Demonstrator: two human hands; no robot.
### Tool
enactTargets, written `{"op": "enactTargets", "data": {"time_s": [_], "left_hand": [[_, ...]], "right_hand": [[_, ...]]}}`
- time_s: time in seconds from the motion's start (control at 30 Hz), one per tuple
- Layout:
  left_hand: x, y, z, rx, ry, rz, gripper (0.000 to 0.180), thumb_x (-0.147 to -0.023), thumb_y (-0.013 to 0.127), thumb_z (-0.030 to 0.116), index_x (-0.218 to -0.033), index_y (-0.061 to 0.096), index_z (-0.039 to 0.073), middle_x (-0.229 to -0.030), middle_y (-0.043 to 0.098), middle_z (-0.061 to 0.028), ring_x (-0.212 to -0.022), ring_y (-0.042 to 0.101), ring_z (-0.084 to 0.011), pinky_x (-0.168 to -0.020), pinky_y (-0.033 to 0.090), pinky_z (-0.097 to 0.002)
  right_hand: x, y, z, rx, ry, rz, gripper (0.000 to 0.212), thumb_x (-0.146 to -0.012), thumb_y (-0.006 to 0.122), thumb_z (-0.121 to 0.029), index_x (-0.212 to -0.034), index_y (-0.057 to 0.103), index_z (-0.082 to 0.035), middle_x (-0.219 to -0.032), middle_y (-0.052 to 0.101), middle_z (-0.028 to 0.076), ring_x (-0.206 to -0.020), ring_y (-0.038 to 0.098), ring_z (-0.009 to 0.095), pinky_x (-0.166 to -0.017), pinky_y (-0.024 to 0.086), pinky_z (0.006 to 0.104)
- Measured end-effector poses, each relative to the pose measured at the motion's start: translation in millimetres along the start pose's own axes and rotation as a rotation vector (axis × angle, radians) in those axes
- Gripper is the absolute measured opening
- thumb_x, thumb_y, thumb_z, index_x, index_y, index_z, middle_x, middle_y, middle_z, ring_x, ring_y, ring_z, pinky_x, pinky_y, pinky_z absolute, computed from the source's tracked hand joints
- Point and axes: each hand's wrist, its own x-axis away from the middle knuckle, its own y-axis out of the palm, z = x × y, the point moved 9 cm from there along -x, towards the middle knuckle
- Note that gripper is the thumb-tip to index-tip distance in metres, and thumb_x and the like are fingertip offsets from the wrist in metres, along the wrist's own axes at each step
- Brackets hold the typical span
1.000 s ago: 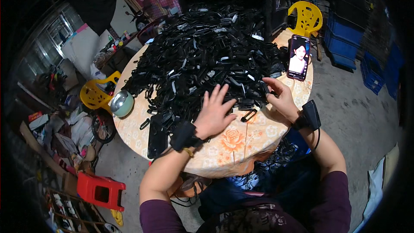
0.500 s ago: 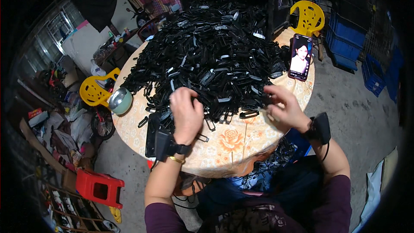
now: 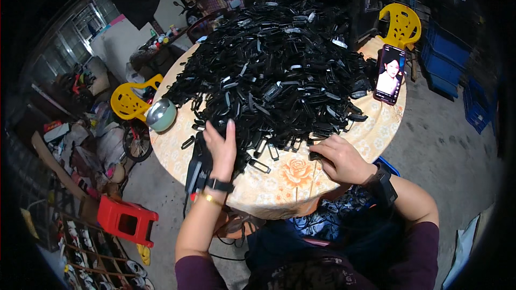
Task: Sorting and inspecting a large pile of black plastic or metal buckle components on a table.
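Note:
A big heap of small black plastic buckle-like pieces [image 3: 279, 75] covers most of the round table [image 3: 263, 193], which has a floral cloth. At the heap's near left edge, my left hand [image 3: 220, 150] has its fingers stretched and apart, with nothing visible in them. My right hand [image 3: 344, 160] is closed at the near right edge, with a black plastic piece [image 3: 316, 156] pinched in its fingertips. Much of that piece is hidden by the fingers. Between my hands, a loose rectangular black loop [image 3: 259, 166] lies on the cloth with a few similar pieces around it.
A lit phone [image 3: 389, 75] stands at the table's right, and a metallic-and-green bowl [image 3: 161, 115] at its left rim. Yellow chairs [image 3: 400, 24] flank the table. A red stool [image 3: 127, 220] is on the floor at left; blue crates [image 3: 443, 67] stand at right. Below the table edge, more pieces [image 3: 344, 207] are visible.
My right hand has come down and toward me, from open fingers to a pinch on a black piece. My left hand has turned and spread its fingers. The whole view has shifted slightly.

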Motion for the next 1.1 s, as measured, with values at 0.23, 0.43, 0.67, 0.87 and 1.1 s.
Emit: {"op": "enactTargets", "data": {"time_s": [0.23, 0.43, 0.67, 0.87, 1.1], "left_hand": [[-96.9, 42.9, 46.8, 0.161, 0.137, 0.169, 0.072, -0.08, 0.064, 0.049, -0.131, 0.047, 0.001, -0.125, 0.05, -0.0257, -0.118, 0.046, -0.0401, -0.104, 0.031, -0.0443], [-106.2, 107.8, 136.2, 0.018, 0.53, 0.227, 0.057, -0.079, 0.064, 0.044, -0.116, 0.059, 0.001, -0.11, 0.06, -0.0207, -0.111, 0.048, -0.037, -0.099, 0.035, -0.0445], [-68.9, 174.0, 218.2, -0.225, 0.56, -0.043, 0.073, -0.081, 0.049, 0.065, -0.135, 0.046, 0.016, -0.141, 0.037, -0.0194, -0.131, 0.03, -0.0368, -0.105, 0.012, -0.0639], [-68.6, 147.8, 241.0, -0.063, 0.565, -0.213, 0.056, -0.09, 0.045, 0.053, -0.126, 0.055, 0.012, -0.133, 0.048, -0.0174, -0.123, 0.045, -0.035, -0.102, 0.035, -0.0469], [40.2, 75.3, 175.3, -0.056, 1.037, -0.655, 0.055, -0.085, 0.061, 0.041, -0.127, 0.052, 0.007, -0.132, 0.045, -0.0217, -0.124, 0.041, -0.0362, -0.103, 0.033, -0.0442]], "right_hand": [[-0.6, -0.5, 1.4, -0.034, 0.014, 0.008, 0.035, -0.073, 0.059, -0.001, -0.107, 0.06, 0.0, -0.095, 0.063, 0.014, -0.092, 0.056, 0.031, -0.083, 0.046, 0.0384], [-5.5, -0.2, 3.5, -0.088, 0.046, 0.027, 0.031, -0.075, 0.06, -0.001, -0.107, 0.061, 0.001, -0.098, 0.064, 0.015, -0.092, 0.057, 0.031, -0.083, 0.046, 0.0381], [-4.6, -9.1, 4.7, -0.051, 0.057, 0.13, 0.033, -0.073, 0.067, -0.003, -0.106, 0.061, 0.0, -0.095, 0.064, 0.015, -0.087, 0.058, 0.031, -0.077, 0.047, 0.0376], [2.0, -32.2, -1.0, -0.097, 0.023, 0.295, 0.031, -0.072, 0.066, -0.002, -0.102, 0.062, -0.001, -0.091, 0.064, 0.013, -0.084, 0.059, 0.028, -0.073, 0.048, 0.0361], [9.9, -1.0, -63.6, -0.04, -0.278, -0.08, 0.034, -0.069, 0.062, -0.007, -0.103, 0.061, -0.006, -0.106, 0.06, 0.007, -0.088, 0.055, 0.021, -0.075, 0.044, 0.0319]]}}
